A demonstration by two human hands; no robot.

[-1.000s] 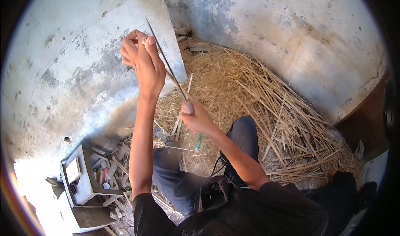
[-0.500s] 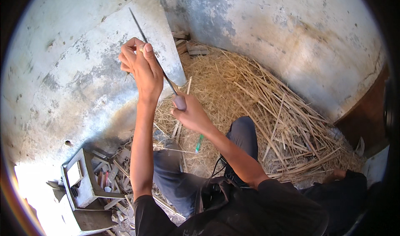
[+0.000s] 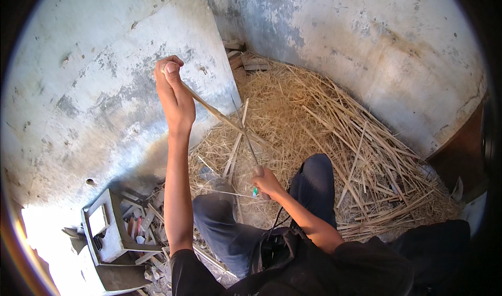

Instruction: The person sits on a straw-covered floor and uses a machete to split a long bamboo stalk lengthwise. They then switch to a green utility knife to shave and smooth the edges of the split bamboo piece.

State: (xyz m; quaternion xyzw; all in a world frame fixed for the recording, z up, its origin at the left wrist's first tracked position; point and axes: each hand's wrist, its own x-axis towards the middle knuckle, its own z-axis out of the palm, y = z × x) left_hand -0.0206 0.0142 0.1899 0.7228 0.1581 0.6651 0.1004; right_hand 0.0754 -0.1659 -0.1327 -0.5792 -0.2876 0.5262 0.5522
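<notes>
In the corner where two grey plastered walls (image 3: 94, 102) meet, above a heap of split cane and straw (image 3: 334, 123), you sit with both knees up and a long cane strip (image 3: 219, 115) stretched between your hands. Your left hand (image 3: 175, 94) is raised against the wall, fingers curled tight around the upper end of the strip. Your right hand (image 3: 266, 181) sits low, just above your knee, fist wrapped around the handle of a thin-bladed knife (image 3: 246, 134) whose blade runs up to cross the strip about midway.

By the look of it, you are mid-stroke in shaving or splitting the strip, blade laid against it under tension. The next move, as I judge it, calls for keeping the strip taut with the raised hand while the blade travels along the grain at a shallow angle; let the tension slacken and the edge may bite in or skip toward your leg.

At your left, on the floor, a small grey open box (image 3: 104, 233) sits tilted. It holds what look like small tools or offcuts, some reddish, too small to tell apart. Loose slivers (image 3: 151, 212) lie just beside it.
</notes>
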